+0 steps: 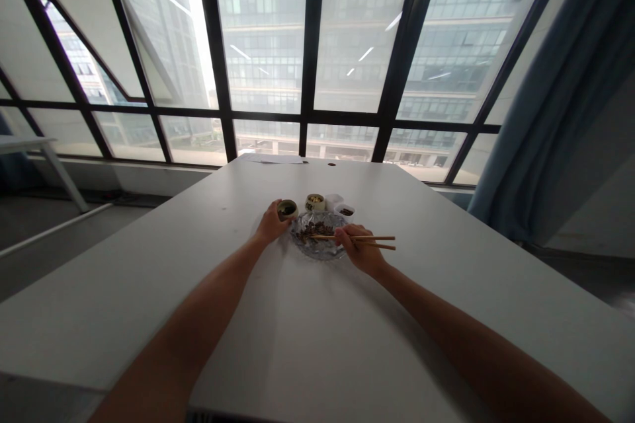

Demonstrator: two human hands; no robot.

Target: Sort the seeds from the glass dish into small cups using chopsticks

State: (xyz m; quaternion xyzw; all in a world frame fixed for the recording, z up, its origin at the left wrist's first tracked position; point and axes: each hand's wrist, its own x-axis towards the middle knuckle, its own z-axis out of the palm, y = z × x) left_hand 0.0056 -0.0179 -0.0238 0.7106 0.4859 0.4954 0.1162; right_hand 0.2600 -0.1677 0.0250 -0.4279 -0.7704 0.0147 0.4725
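My left hand (271, 223) is closed around the side of a small round cup (287, 210) with something dark inside, at the left rim of a clear glass bowl (325, 254). Small brown pieces (320, 231) lie in the bowl. A pair of wooden chopsticks (380, 238) is gripped in my right hand (364, 248), over the bowl's right side. Their tips reach in among the brown pieces; whether they pinch one is too small to tell. Behind the bowl stands a second small cup (315, 203) with yellowish bits in it.
A small white dish (344, 211) with dark pieces sits behind the bowl on the right, its translucent lid-like piece (334, 199) beside it. White paper (275, 159) and a dark round spot (331, 164) lie at the table's far end. Windows stand beyond; a blue curtain (536, 92) hangs right.
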